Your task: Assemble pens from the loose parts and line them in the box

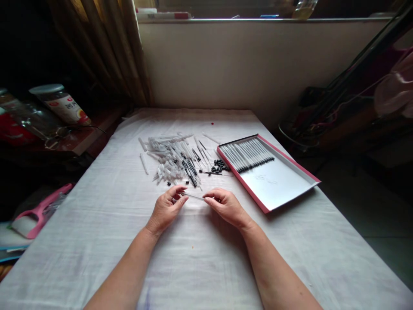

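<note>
My left hand [167, 207] and my right hand [226, 206] meet over the white cloth, each pinching one end of a thin clear pen tube [194, 196] held level between them. Just beyond the hands lies a loose heap of pen parts [174, 158]: clear barrels, caps and black-tipped refills. A small cluster of black caps [220, 165] sits to the right of the heap. Further right, a shallow red-rimmed box lid [284, 185] holds a neat row of assembled pens [248, 155] at its far end.
The table's white cloth [193, 258] reaches to a wall at the back. A side shelf on the left carries jars [61, 103]. A pink-handled tool [38, 213] lies at the left edge. Dark clutter and rods stand at the right.
</note>
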{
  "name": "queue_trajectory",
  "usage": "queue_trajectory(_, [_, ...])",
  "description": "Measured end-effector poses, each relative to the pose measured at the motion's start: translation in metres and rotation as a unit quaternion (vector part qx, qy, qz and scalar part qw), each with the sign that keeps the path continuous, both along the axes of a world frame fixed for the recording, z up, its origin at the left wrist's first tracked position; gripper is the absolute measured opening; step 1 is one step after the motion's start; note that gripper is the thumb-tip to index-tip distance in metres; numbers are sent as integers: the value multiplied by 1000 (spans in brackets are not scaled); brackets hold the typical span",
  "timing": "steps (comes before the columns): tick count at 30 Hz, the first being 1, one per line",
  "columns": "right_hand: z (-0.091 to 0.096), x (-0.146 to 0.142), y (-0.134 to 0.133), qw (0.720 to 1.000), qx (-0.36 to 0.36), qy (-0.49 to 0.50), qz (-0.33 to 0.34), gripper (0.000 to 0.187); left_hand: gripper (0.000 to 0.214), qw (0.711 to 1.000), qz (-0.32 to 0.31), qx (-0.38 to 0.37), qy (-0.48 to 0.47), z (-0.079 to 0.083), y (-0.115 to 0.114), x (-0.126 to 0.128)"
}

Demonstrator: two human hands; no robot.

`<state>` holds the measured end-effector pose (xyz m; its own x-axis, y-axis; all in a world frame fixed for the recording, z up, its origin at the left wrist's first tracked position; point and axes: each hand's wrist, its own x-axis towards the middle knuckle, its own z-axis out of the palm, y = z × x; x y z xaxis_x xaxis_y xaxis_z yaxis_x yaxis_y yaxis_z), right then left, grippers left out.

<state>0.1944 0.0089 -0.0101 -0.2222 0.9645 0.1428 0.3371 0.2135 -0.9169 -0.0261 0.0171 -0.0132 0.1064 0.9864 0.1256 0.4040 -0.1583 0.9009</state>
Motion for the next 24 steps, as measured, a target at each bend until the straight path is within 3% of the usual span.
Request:
queue_trajectory(3, [-1,2,3,1000,6,1,-10,16,28,996,74,21,45,-1,8,-5])
queue_trajectory(5, [-3,3,5,999,-23,21,-19,18,23,978,132,54,150,2,14,-7])
queue_trajectory(7, [-5,4,8,996,-60,54,-37,20,21,951,146,71,262,8,20,-7])
queue_trajectory(11, [-5,9,13,968,-152,182,-81,32,32,900,121,-4,419,24,30,4])
queue_trajectory(15, [2,15,13,912,-237,325,-77,42,29,866,124,-101,473,39,40,16])
queue_trajectory(20, [6,16,12,876,-272,393,-70,38,26,866,123,-86,477,45,37,17])
queue_trajectory(22, [5,15,13,861,-266,423,-97,37,26,874,113,-43,471,40,30,13])
queue_trajectory(24, [5,15,16,846,-253,454,-119,39,25,896,108,48,427,30,21,8])
